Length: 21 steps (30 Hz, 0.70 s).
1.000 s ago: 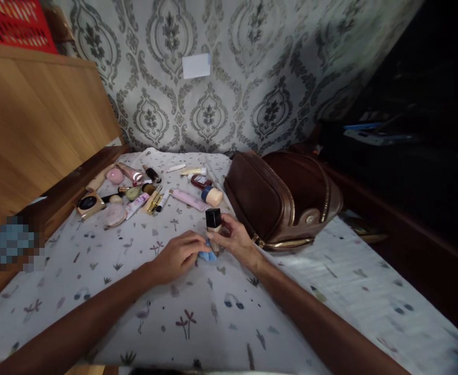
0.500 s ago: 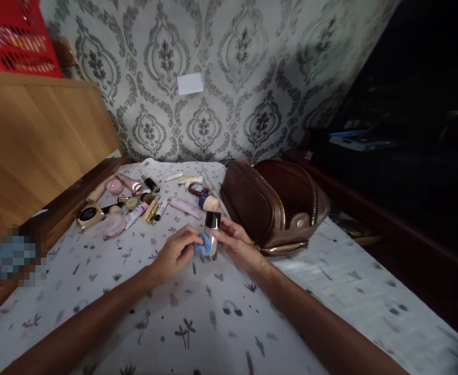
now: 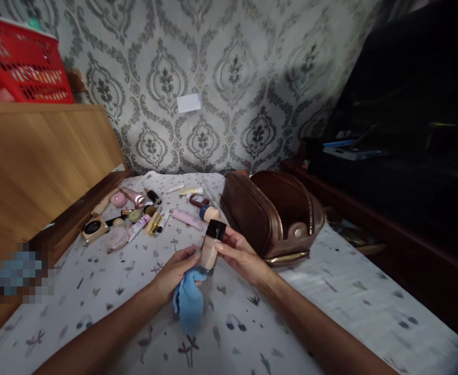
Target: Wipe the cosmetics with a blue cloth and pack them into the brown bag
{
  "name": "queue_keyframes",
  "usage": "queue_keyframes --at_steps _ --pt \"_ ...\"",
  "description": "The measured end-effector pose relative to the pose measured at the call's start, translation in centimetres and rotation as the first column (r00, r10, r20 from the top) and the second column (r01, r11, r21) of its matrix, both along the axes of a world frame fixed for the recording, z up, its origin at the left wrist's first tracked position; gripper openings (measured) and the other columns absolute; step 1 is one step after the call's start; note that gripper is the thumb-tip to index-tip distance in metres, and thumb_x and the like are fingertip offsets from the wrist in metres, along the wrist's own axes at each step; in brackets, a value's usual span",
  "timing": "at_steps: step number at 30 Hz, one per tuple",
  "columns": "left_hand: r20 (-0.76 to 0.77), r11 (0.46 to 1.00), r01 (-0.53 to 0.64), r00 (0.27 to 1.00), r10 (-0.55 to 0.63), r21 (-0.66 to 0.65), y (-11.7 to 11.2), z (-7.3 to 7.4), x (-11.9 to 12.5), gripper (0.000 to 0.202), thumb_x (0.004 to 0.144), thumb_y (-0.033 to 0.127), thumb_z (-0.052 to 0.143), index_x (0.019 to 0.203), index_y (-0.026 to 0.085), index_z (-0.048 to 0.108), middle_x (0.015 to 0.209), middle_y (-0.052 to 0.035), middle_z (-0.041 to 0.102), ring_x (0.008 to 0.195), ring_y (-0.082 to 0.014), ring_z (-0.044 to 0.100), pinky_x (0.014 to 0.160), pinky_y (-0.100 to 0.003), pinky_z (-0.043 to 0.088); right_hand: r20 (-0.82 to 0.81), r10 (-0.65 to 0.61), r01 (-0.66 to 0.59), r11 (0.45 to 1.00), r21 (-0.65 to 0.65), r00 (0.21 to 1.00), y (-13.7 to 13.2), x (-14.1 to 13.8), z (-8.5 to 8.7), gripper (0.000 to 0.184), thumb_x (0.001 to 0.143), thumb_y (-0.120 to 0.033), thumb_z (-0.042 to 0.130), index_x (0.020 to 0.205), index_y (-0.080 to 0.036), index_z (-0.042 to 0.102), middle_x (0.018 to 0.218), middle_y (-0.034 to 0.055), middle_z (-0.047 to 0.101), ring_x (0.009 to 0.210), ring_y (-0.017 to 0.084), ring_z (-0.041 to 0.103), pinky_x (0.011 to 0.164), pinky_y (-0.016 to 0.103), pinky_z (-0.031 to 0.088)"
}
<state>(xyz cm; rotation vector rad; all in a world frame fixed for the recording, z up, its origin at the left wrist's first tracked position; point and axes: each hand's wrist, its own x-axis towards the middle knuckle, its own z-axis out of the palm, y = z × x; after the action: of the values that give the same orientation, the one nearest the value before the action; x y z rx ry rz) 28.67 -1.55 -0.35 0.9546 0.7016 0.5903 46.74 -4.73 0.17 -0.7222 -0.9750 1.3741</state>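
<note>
Centrally, one beige bottle (image 3: 210,253) with a black cap, tilted, its cap toward the upper right. Hands, two: right hand (image 3: 242,255) clamped about the bottle's side; left hand (image 3: 182,265) closed on one blue cloth (image 3: 191,302), which hangs below the bottle's base. Bags, one: a brown bag (image 3: 248,211), right of centre, zip open. Left of the bag: one dark-blue-capped bottle (image 3: 210,212), one dark red bottle (image 3: 198,200), one lilac tube (image 3: 187,219), one pale yellow tube (image 3: 192,191), one slim white tube (image 3: 174,189). Left of centre: a cluster of cosmetics, too crowded for a sure count, including one round pink item (image 3: 118,199) and one squarish compact (image 3: 93,228). Surface: one white sheet (image 3: 135,323), printed with plants and flamingos. Room: one grey ornamental-patterned wall (image 3: 201,140) across the top, bearing one white card (image 3: 189,103); one wooden panel (image 3: 45,166) at left; one red basket (image 3: 37,62), upper left; right side mostly too dark to tell
</note>
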Motion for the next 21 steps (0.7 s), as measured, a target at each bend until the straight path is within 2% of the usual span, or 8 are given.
queue_keyframes --at_steps 4,7,11,13,14,15,18,21 --pt "-0.052 0.997 -0.068 0.996 0.069 0.031 0.5 1.2 0.1 0.069 0.049 0.067 0.088 0.087 0.018 0.059 0.053 0.0094 0.054 0.036 -0.0046 0.04 0.037 -0.018 0.031 0.049 -0.081 0.078 0.996 0.051 0.996 -0.4 0.7 0.9 0.047 0.063 -0.036 0.09 0.101 -0.025 0.064 0.09 -0.0004 0.065 0.079 0.015 0.058 0.065 0.025 0.047" --pt "-0.077 0.993 -0.095 0.992 0.101 0.076 0.5 2.1 0.8 0.07 0.047 0.069 0.088 0.083 0.019 0.056 0.054 0.0099 0.052 0.038 -0.0057 0.044 0.035 -0.017 0.027 0.126 -0.151 0.139 0.985 0.098 0.98 -1.3 1.5 2.3 0.059 0.064 -0.032 0.09 0.115 -0.029 0.06 0.098 -0.0004 0.064 0.084 0.016 0.059 0.071 0.027 0.05" --pt "-0.133 0.98 -0.094 0.984 0.118 0.178 0.5 2.8 2.8 0.066 0.053 0.075 0.081 0.079 0.02 0.055 0.055 0.0093 0.049 0.04 -0.0068 0.043 0.035 -0.018 0.025 0.245 -0.248 0.196 0.956 0.218 0.937 -3.1 3.3 5.3 0.063 0.067 -0.03 0.089 0.122 -0.03 0.06 0.11 0.0031 0.064 0.093 0.02 0.062 0.081 0.032 0.053" --pt "-0.161 0.937 -0.079 0.977 0.141 0.34 1.0 3.4 4.0 0.06 0.065 0.076 0.073 0.078 0.019 0.057 0.058 0.0068 0.051 0.046 -0.009 0.047 0.04 -0.02 0.031 0.277 -0.363 0.274 0.91 0.312 0.889 -4.0 4.8 7.1 0.059 0.066 -0.029 0.089 0.12 -0.03 0.063 0.107 0.0033 0.063 0.092 0.02 0.062 0.079 0.032 0.054" --pt "-0.168 0.882 -0.046 0.976 0.141 0.468 1.3 3.9 4.6 0.055 0.074 0.073 0.068 0.078 0.019 0.059 0.062 0.0049 0.054 0.052 -0.0108 0.051 0.046 -0.021 0.038 0.283 -0.428 0.321 0.878 0.354 0.859 -4.3 5.7 8.0 0.058 0.066 -0.029 0.089 0.119 -0.03 0.064 0.105 0.0031 0.063 0.091 0.021 0.062 0.078 0.033 0.054" --pt "-0.177 0.793 0.001 0.975 0.134 0.609 1.7 4.5 5.3 0.047 0.082 0.066 0.064 0.081 0.019 0.062 0.067 0.0029 0.058 0.061 -0.0126 0.055 0.054 -0.023 0.044 0.281 -0.487 0.366 0.845 0.39 0.827 -4.7 6.6 8.8 0.058 0.067 -0.029 0.089 0.119 -0.03 0.064 0.102 0.0028 0.063 0.09 0.021 0.061 0.078 0.033 0.055" --pt "-0.201 0.37 0.145 0.973 0.117 0.918 3.0 6.8 7.6 0.026 0.097 0.04 0.052 0.104 0.021 0.067 0.095 -0.0035 0.069 0.089 -0.0181 0.063 0.082 -0.028 0.05 0.271 -0.615 0.465 0.76 0.454 0.741 -5.3 9.6 11.0 0.055 0.067 -0.028 0.088 0.117 -0.03 0.065 0.099 0.0015 0.064 0.089 0.021 0.062 0.08 0.035 0.054" --pt "-0.22 -0.021 0.225 0.964 0.153 0.974 4.0 8.6 10.1 0.038 0.099 0.024 0.043 0.134 0.025 0.057 0.108 -0.0063 0.066 0.098 -0.0193 0.062 0.087 -0.031 0.05 0.293 -0.688 0.499 0.7 0.51 0.664 -5.2 12.3 12.5 0.055 0.066 -0.027 0.088 0.115 -0.027 0.064 0.094 -0.0002 0.063 0.086 0.019 0.062 0.081 0.035 0.053"
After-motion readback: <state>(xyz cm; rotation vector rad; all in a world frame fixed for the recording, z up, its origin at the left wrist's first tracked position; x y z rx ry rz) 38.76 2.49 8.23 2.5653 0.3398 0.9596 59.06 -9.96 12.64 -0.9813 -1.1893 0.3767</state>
